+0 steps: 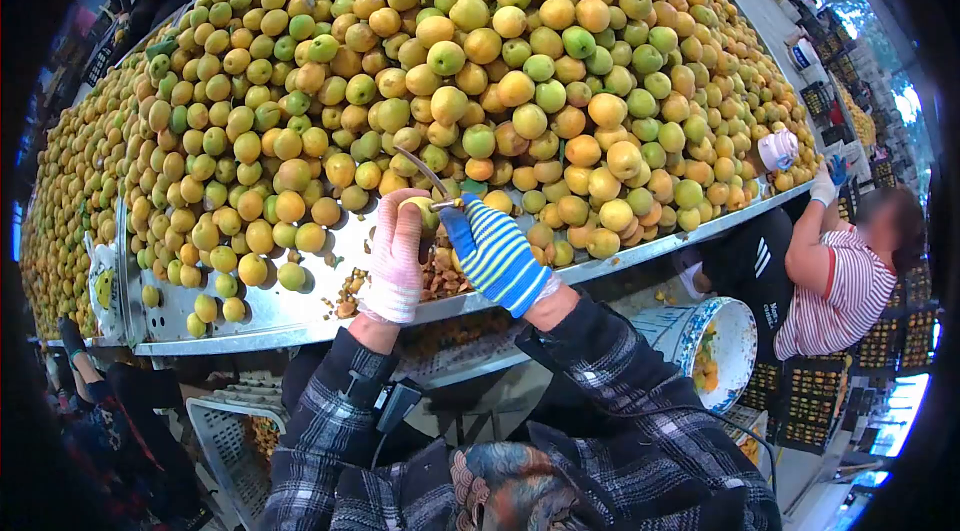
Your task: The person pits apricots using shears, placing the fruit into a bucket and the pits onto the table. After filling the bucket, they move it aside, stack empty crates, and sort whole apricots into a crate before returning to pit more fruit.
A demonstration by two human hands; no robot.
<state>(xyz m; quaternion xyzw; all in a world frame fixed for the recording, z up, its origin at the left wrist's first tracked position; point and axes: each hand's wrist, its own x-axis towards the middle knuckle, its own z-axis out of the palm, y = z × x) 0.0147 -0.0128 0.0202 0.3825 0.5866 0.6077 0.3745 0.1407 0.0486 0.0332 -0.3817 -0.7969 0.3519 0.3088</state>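
In the head view, my left hand (396,256), in a pink-and-white glove, is closed around a yellow-green apricot (428,218) above the metal table's front edge. My right hand (500,253) wears a striped blue, white and yellow glove. Its fingers grip a knife (424,169) with a thin curved blade that points up and left, and the handle end sits right by the held fruit. Both hands meet close together. Beneath them lie small brown fruit scraps (445,276). A big heap of yellow, green and orange apricots (480,41) rises just beyond.
The metal table's rim (270,334) runs in front of me. A white bucket (690,331) with fruit pieces tips at the right, near a seated person (840,276). Below left stands a pale plastic basket (225,451). A white tub (778,151) rests on the heap's right side.
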